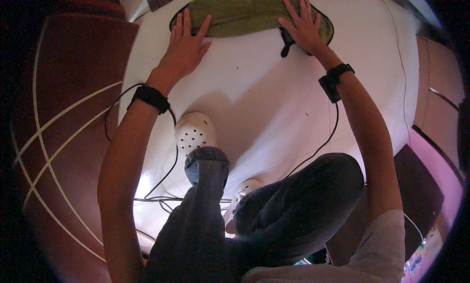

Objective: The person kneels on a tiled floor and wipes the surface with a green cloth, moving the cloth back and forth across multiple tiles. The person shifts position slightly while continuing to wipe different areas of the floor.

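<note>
An olive-green fabric item with black edging, perhaps a bag, lies on the white floor at the top of the view. My left hand rests on its left end, fingers spread and palm partly over the floor. Near its right end, my right hand lies on the fabric, also with fingers apart. A short black strap or tab hangs from the lower edge beside my right hand. Neither hand is closed around anything.
Black bands with cables are on both wrists. One cable runs down to the right knee; others cross the floor near my feet. A white perforated clog is on one foot. Dark red furniture or flooring with pale curved lines stands at left; a thin wire runs at right.
</note>
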A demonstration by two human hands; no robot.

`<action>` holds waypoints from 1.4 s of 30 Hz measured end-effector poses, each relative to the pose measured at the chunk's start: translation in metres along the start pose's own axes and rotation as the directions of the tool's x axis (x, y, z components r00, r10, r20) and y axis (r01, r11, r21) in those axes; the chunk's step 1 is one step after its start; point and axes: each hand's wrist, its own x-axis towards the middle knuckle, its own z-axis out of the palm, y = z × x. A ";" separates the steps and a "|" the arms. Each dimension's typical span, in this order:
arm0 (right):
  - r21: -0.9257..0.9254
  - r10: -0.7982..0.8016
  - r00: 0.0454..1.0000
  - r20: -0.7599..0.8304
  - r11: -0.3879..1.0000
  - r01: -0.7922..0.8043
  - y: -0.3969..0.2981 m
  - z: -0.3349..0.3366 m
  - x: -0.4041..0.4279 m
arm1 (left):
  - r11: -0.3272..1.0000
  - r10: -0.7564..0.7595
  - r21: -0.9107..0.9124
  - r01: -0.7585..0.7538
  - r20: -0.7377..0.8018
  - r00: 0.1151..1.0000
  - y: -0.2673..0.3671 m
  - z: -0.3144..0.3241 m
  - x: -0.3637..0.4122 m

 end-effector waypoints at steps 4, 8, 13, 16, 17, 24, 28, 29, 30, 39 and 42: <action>-0.005 -0.009 0.997 0.079 1.000 0.010 0.009 -0.008 -0.017 | 0.999 0.005 -0.032 -0.003 0.069 0.998 0.016 0.002 -0.009; -0.029 0.011 0.995 0.097 1.000 -0.008 0.032 -0.016 -0.043 | 0.983 0.042 -0.183 -0.019 0.124 0.991 0.046 -0.005 -0.011; -0.074 0.219 0.955 0.199 0.975 -0.209 0.031 -0.034 -0.096 | 0.965 0.135 -0.241 -0.103 0.119 0.984 0.065 -0.008 -0.025; -0.107 0.288 0.923 0.255 0.957 -0.269 0.027 -0.044 -0.141 | 0.873 0.160 -0.484 -0.064 0.160 0.974 0.073 -0.013 -0.034; -0.109 0.295 0.913 0.281 0.955 -0.275 0.025 -0.047 -0.151 | 0.775 0.153 -0.632 -0.009 0.174 0.973 0.072 -0.018 -0.039; -0.157 0.322 0.892 0.316 0.946 -0.285 0.033 -0.054 -0.171 | -0.327 0.229 -0.865 0.381 0.319 0.920 0.081 -0.097 -0.047; -0.130 0.325 0.887 0.327 0.945 -0.299 0.030 -0.055 -0.170 | -0.516 0.250 -0.791 0.328 0.228 0.941 0.085 -0.130 -0.054; -0.114 0.332 0.882 0.335 0.943 -0.312 0.027 -0.055 -0.168 | -0.600 0.258 -0.745 0.291 0.164 0.952 0.086 -0.130 -0.057; -0.104 0.327 0.887 0.325 0.945 -0.310 0.028 -0.054 -0.169 | -0.636 0.259 -0.727 0.258 0.114 0.959 0.086 -0.132 -0.057; -0.136 0.320 0.901 0.291 0.947 -0.292 0.035 -0.053 -0.175 | -0.051 0.248 -0.993 0.109 0.093 0.964 0.078 -0.102 -0.024; -0.144 0.294 0.922 0.252 0.953 -0.265 0.033 -0.052 -0.172 | 0.422 0.264 -0.905 -0.061 0.058 0.963 0.081 -0.072 0.000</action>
